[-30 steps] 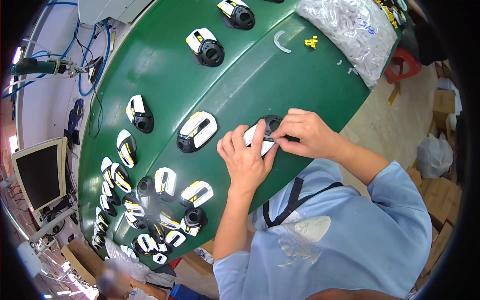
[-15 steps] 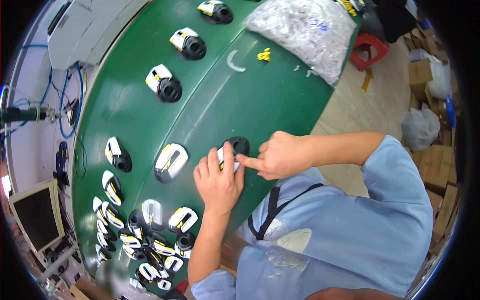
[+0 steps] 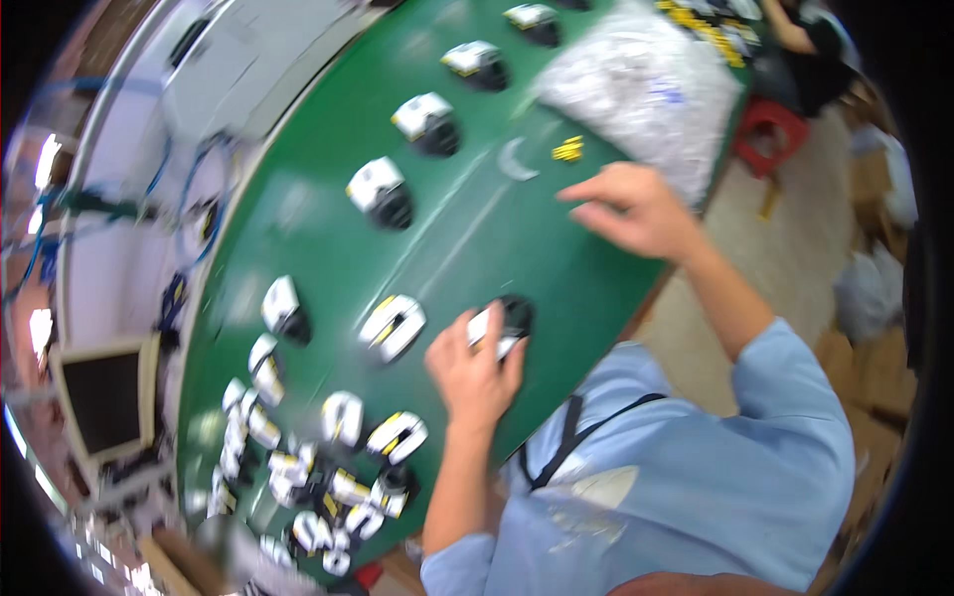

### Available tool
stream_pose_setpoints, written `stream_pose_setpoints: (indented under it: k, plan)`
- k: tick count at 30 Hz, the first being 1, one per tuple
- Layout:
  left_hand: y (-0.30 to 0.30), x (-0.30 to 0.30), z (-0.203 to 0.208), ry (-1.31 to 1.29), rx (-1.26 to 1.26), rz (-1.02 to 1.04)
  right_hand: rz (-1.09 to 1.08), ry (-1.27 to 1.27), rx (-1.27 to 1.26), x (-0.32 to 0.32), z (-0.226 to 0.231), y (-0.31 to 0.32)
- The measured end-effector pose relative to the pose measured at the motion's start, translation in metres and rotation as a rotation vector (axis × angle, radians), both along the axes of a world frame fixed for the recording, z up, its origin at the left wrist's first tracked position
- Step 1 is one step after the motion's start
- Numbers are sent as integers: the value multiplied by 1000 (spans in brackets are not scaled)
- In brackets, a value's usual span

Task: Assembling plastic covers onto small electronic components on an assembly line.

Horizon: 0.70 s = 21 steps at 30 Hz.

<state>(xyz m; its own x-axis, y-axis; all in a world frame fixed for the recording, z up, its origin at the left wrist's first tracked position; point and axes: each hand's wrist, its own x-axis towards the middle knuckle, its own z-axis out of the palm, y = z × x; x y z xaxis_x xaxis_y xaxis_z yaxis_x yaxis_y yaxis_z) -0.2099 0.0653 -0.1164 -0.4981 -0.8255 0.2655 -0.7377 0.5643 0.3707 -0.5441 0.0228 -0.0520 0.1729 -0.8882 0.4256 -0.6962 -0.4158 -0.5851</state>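
Note:
My left hand (image 3: 473,366) grips a white and black plastic housing (image 3: 517,316) against the table, fingers over its white part and the black round end sticking out beyond them. Raised over the table to the right, my right hand (image 3: 636,207) has its index finger and thumb reaching out, slightly apart, with nothing visible between them. Just beyond its fingertips lies a small pile of yellow pieces (image 3: 567,149). A clear curved strip (image 3: 515,160) rests beside that pile. Left of my left hand sits another white housing (image 3: 393,327) with yellow trim.
Similar housings (image 3: 379,192) stand in a row along the green table (image 3: 298,199), and several more crowd its near left end. A large clear bag of parts (image 3: 646,79) covers the far right. Beyond the edge are a red stool (image 3: 770,136) and another person (image 3: 795,60).
My right hand has left the housing and moved up and right toward the yellow pieces. My left hand stays on the housing. The whole view has shifted and is blurred.

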Motion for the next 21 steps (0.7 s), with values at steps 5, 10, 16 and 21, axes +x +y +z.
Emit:
stream_pose_setpoints:
  k: [5,10,16,21]
  plan:
    - [5,3,-4,90,-16,59,33,-68,228,23,-20,20]
    - [92,37,-7,236,21,255,149,-174,133,58,-66,76]
    - [148,49,-15,100,-13,403,66,-233,133,46,-101,114]
    - [139,41,-18,40,-23,472,40,-90,38,57,-96,105]
